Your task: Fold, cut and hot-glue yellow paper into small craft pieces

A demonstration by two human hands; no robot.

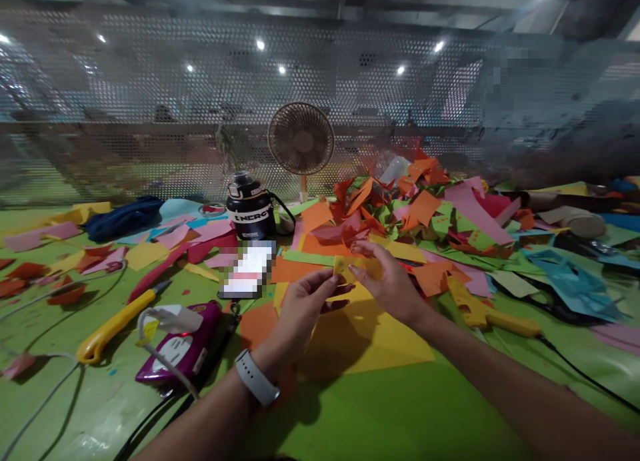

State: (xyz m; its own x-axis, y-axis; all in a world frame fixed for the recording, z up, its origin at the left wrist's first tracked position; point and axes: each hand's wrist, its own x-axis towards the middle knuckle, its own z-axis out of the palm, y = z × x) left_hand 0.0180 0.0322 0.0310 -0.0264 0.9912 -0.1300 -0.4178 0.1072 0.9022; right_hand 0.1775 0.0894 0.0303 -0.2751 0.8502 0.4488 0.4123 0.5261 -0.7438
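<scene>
My left hand (311,296) and my right hand (384,278) pinch a small yellow piece (344,266) between them, with my left thumb at its left edge and my right fingers at its right side. Faint dots mark the piece; whether it is paper or felt I cannot tell. Beneath both hands lies a larger yellow sheet (380,344), partly in their shadow. Orange sheets (256,328) stick out to its left. A phone (247,271) with a lit, blurred screen lies beyond my left hand. Off to the right of my right hand rests a yellow glue gun (493,314).
A heap of orange, green and pink cutouts (420,204) rises at the back right. Behind stand a dark bottle (250,211) and a fan (301,140). At left lie a yellow-handled tool (113,328), a purple power strip (200,321) and cables. Perforated mesh (200,81) closes the back.
</scene>
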